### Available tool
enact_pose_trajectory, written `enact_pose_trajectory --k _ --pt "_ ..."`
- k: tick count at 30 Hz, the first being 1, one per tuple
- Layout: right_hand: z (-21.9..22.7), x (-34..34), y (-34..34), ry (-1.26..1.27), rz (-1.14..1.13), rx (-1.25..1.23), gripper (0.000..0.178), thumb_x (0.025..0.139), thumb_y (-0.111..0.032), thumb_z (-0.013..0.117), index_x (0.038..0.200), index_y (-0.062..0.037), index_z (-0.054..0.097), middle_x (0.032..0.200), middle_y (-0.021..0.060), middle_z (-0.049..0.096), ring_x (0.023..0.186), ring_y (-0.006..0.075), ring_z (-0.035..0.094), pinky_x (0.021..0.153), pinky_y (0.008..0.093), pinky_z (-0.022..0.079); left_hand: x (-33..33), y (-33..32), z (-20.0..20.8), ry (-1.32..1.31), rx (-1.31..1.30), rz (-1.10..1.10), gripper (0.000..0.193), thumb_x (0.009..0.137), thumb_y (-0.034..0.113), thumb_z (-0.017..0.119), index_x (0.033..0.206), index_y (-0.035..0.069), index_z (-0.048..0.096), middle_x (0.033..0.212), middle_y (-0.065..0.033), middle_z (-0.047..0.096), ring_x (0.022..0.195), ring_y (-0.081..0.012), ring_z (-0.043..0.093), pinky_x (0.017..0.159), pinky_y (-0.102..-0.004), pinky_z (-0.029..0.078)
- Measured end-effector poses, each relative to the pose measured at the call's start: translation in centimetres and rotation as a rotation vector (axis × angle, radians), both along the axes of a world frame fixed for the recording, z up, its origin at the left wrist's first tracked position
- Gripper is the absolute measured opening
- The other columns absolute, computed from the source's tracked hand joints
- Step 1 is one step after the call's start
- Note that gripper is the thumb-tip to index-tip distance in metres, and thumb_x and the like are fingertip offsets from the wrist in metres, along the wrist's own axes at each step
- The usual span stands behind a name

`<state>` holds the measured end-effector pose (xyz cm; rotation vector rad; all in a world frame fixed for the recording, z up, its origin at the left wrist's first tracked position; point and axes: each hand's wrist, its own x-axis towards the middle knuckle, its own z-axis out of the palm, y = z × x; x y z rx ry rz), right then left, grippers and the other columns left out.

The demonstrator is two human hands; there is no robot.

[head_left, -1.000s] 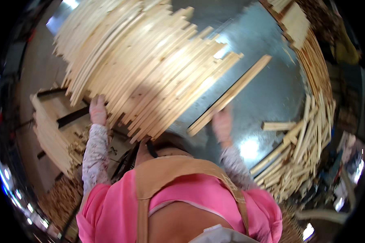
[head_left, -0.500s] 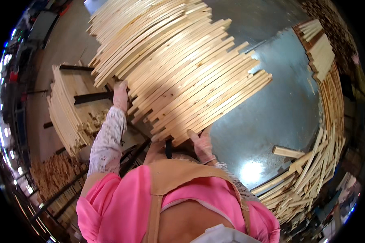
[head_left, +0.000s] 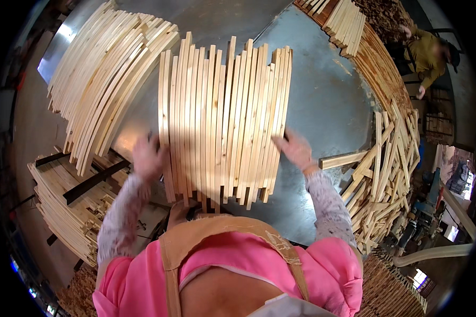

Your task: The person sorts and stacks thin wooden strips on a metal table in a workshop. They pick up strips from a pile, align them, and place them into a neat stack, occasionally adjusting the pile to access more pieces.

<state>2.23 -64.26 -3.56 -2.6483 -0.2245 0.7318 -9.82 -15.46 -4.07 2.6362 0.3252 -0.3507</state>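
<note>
A row of pale wooden strips [head_left: 225, 127] lies side by side on the grey metal table, with uneven ends. My left hand [head_left: 150, 157] is at the row's left edge, blurred by motion, its fingers looking apart. At the opposite edge is my right hand [head_left: 296, 152], open, fingers stretched toward the outermost strip and at or very near it. Neither hand is wrapped around a strip.
Another bank of strips [head_left: 111, 68] covers the table's far left. Left and lower, stacked strips [head_left: 63, 211] sit by dark metal bars [head_left: 95, 182]. Loose offcuts [head_left: 381, 179] pile up at right. A co-worker [head_left: 428, 58] is at the far right.
The row of strips has turned from slanting to nearly straight away from me and now stands apart from the left bank. My right hand has moved from the near end to the right side.
</note>
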Motion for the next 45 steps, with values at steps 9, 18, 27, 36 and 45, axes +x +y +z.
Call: enact_pose_trajectory --k 9,18,27,36,45 --pt "-0.7 7.0 5.3 0.168 -0.631 0.81 0.087 0.091 -0.011 0.079 0.161 0.0062 0.031 0.134 0.0214 0.069 0.119 0.0283 0.069 0.103 0.0365 0.057 11.8 -4.1 -5.0 -0.006 -1.198 0.509 0.099 0.091 0.013 0.084 0.169 0.004 0.024 0.151 -0.0159 0.059 0.135 -0.029 0.059 0.115 -0.0412 0.048" --pt "0.2 4.9 3.3 -0.044 -0.483 0.798 0.073 0.091 -0.023 0.083 0.149 0.0041 0.049 0.133 0.0201 0.07 0.119 0.0314 0.07 0.109 0.0387 0.053 11.6 -3.1 -2.6 -0.025 -1.129 0.367 0.093 0.09 0.014 0.083 0.165 0.0 0.03 0.143 -0.0184 0.063 0.125 -0.0293 0.065 0.109 -0.0406 0.054" --pt "17.0 9.8 2.5 -0.417 -0.37 1.222 0.063 0.09 -0.009 0.085 0.144 -0.0004 0.055 0.125 0.0131 0.073 0.111 0.0228 0.073 0.096 0.0358 0.062 19.8 -1.2 14.8 -0.376 -1.203 -0.049 0.077 0.093 0.019 0.081 0.158 0.0 0.043 0.134 -0.0145 0.071 0.113 -0.0263 0.073 0.111 -0.0392 0.054" --pt "27.2 9.1 1.1 -0.78 -0.173 0.998 0.058 0.098 -0.018 0.08 0.146 -0.0014 0.052 0.137 0.0165 0.067 0.126 0.0317 0.068 0.105 0.0474 0.06 28.9 5.9 23.0 -0.603 -1.237 -0.583 0.071 0.098 0.028 0.079 0.157 0.005 0.048 0.145 -0.0145 0.066 0.135 -0.0284 0.064 0.117 -0.0446 0.05" --pt "8.6 -5.7 8.1 -0.399 -0.606 1.471 0.073 0.108 -0.044 0.064 0.165 -0.009 0.037 0.161 0.0133 0.051 0.147 0.0319 0.052 0.127 0.0439 0.04 18.2 2.8 10.5 -0.198 -1.186 -0.052 0.043 0.108 0.022 0.065 0.145 0.001 0.061 0.148 -0.0157 0.065 0.13 -0.0268 0.065 0.115 -0.0382 0.051"
